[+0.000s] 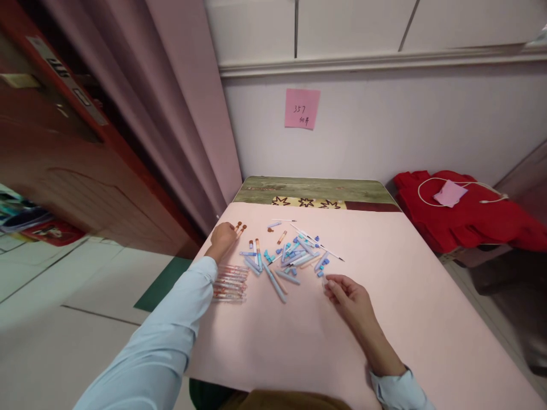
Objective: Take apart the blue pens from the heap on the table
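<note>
My left hand (223,240) is at the table's left edge, fingers curled around the lower part of pens with round brown tops (243,228). The hand hides much of their barrels. Over the front middle of the table, my right hand (351,297) pinches a small clear piece (325,281) between thumb and fingertips. Between the hands lies a loose heap of blue and lilac pen barrels (276,286), with small blue pen parts (321,273) and thin white refills (333,254) among them. An orange barrel piece (282,237) lies behind the heap.
A row of clear, red-patterned pens (231,283) lies beside my left forearm. The pale pink tabletop (290,347) meets a green wooden edge (316,185) near the wall. Red cloth (427,222) with a white cord is at right; a wooden door (85,188) and curtain stand left.
</note>
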Tool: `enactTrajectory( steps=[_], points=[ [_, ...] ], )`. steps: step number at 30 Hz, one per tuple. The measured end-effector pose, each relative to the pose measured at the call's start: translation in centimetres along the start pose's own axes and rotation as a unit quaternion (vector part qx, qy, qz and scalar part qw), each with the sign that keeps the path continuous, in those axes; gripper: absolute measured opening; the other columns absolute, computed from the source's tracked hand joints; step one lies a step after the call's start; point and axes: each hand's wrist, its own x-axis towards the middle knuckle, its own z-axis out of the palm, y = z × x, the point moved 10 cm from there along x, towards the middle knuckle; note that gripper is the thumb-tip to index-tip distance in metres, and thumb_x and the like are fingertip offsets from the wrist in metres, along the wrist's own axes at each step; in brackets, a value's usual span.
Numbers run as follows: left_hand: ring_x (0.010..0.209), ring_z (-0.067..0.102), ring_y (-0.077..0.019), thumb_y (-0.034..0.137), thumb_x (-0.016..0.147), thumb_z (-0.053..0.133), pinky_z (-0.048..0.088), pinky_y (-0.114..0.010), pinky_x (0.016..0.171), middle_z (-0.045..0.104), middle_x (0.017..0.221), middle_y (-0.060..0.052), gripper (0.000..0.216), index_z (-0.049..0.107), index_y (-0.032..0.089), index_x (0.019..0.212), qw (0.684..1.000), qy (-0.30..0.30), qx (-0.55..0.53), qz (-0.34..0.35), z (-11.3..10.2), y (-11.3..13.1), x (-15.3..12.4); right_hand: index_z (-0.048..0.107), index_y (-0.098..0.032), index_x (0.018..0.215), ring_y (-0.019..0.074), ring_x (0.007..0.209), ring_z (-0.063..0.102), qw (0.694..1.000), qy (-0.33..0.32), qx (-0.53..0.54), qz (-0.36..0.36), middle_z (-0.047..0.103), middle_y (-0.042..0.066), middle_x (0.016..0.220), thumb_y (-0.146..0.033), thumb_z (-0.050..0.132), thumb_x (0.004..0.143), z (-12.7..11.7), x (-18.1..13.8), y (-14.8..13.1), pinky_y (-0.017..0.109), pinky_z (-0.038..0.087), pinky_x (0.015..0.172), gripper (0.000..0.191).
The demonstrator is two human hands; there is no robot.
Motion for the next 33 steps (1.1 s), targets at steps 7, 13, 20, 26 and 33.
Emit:
enactTrajectory(
  steps=[7,13,20,26,33],
  points=[
    [0.085,0.067,-0.023,0.008,0.069,0.062,0.048,-0.031,0.077,0.074,0.092,-0.008,0.028,0.075,0.018,0.092,0.998,0.008,-0.056,0.026,0.0,-1.1,-0.1,0.071,-0.015,0.104,0.0198,0.072,0.066,1.0,0.001,-0.024,-0.005,0.073,0.01,0.085,-0.056,0.074,0.074,0.0,-0.1,-0.2,0.029,0.052,0.064,0.05],
    [0.081,0.066,-0.0244,0.007,0.069,0.059,0.049,-0.033,0.079,0.073,0.084,-0.009,0.022,0.074,0.016,0.082,0.993,0.059,-0.102,0.027,-1.6,-0.8,-0.8,0.071,-0.015,0.104,0.0209,0.073,0.067,0.999,0.007,-0.028,-0.014,0.074,0.01,0.085,-0.058,0.073,0.073,-0.2,-0.1,-0.1,0.029,0.052,0.064,0.053],
    [0.095,0.062,-0.0196,0.026,0.093,0.044,0.049,-0.032,0.085,0.067,0.111,-0.01,0.031,0.061,0.016,0.116,0.94,0.228,-0.237,0.085,-5.3,1.9,-9.4,0.071,-0.016,0.103,0.02,0.072,0.066,0.999,0.01,-0.036,-0.02,0.073,0.008,0.081,-0.056,0.071,0.076,0.0,-0.2,-0.3,0.029,0.051,0.063,0.048],
    [0.079,0.061,-0.0174,0.03,0.09,0.053,0.051,-0.029,0.07,0.064,0.091,-0.005,0.019,0.063,0.019,0.103,0.923,0.096,-0.294,0.23,-0.7,6.5,-21.2,0.071,-0.016,0.101,0.0204,0.072,0.066,0.999,0.013,-0.039,-0.023,0.072,0.008,0.078,-0.055,0.072,0.075,0.0,-0.4,-0.9,0.028,0.05,0.061,0.047],
    [0.119,0.051,-0.0317,0.004,0.082,0.046,0.04,-0.049,0.099,0.057,0.129,-0.015,0.042,0.061,0.019,0.117,0.934,0.091,0.023,0.345,0.5,8.8,-25.4,0.072,-0.016,0.1,0.0215,0.073,0.067,0.998,0.014,-0.056,-0.029,0.073,0.01,0.082,-0.057,0.072,0.073,-0.1,-0.5,-1.2,0.029,0.051,0.063,0.049]
  ],
)
